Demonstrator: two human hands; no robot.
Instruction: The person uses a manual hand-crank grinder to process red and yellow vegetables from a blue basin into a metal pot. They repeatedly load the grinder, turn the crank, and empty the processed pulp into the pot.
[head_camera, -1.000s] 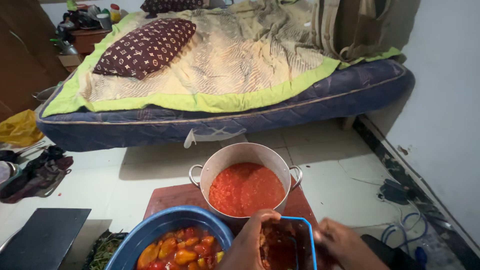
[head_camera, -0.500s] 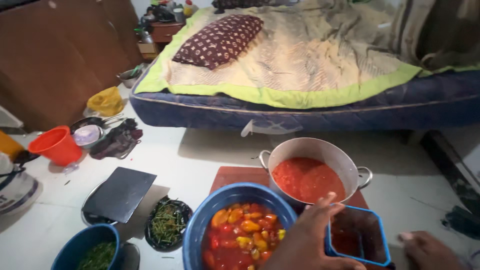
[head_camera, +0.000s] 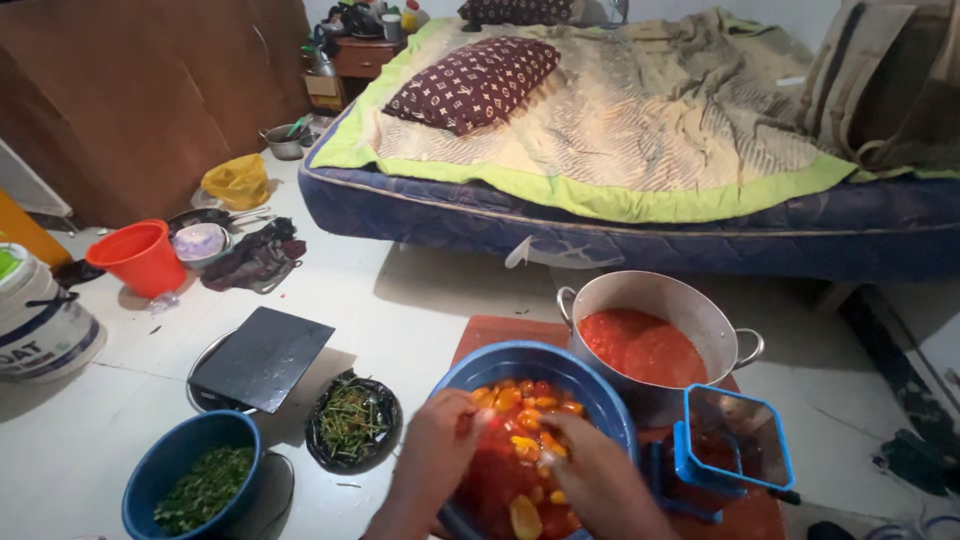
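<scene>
Fingers of both hands dip into tomato pieces in a blue bowl (head_camera: 470, 370), grip unclear, on white floor (head_camera: 420, 310) beside a mattress (head_camera: 650, 225).

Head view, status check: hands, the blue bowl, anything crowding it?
Both hands, left and right, down in round blue plastic bowl of red and yellow peppers; grip unclear. Steel pot of red puree touching behind, blue-rimmed clear container at right.
</scene>
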